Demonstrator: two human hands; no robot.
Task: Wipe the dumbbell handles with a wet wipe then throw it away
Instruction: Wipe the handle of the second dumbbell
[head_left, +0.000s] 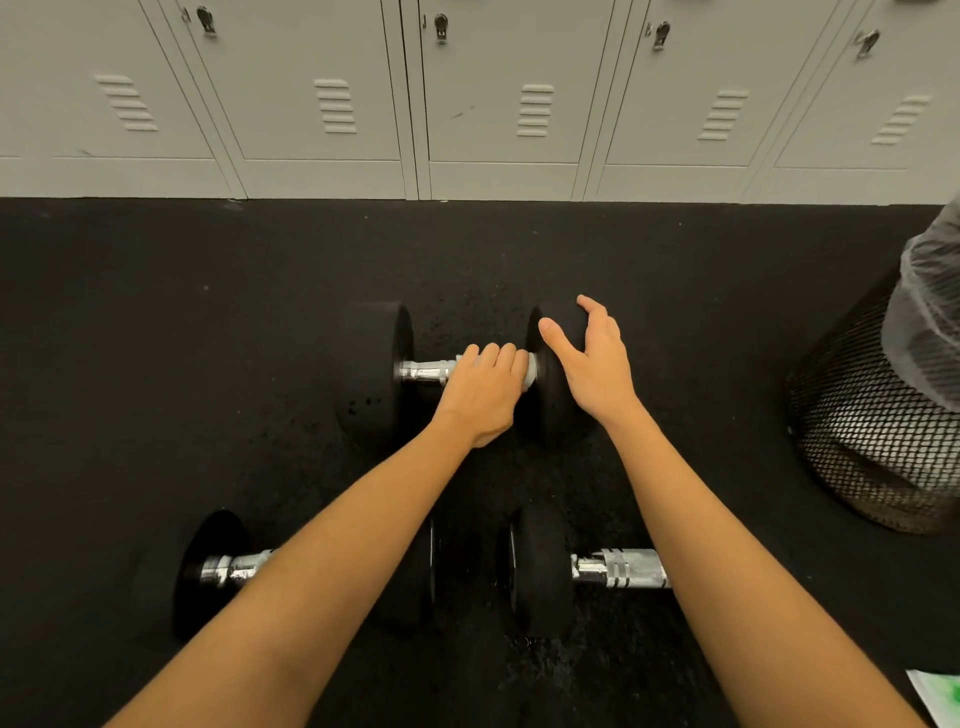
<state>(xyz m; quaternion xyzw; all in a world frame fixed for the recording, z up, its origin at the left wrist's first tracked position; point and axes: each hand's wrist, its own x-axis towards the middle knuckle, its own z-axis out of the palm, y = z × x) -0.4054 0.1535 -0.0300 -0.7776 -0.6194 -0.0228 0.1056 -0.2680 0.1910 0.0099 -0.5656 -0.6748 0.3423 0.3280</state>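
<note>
A black dumbbell (376, 364) with a chrome handle (423, 371) lies on the floor ahead. My left hand (483, 392) is curled round the right part of that handle, holding a white wet wipe (530, 371) against it. My right hand (592, 358) rests with straight fingers on the dumbbell's right weight (550, 410). Two more dumbbells lie nearer me: one at the lower left (208, 566) and one at the lower right (540, 566), each partly hidden by my forearms.
A black mesh bin (872, 431) with a clear liner stands at the right. A green and white wipe packet (940, 696) shows at the bottom right corner. Grey lockers (467, 104) line the far wall. The floor is black rubber matting.
</note>
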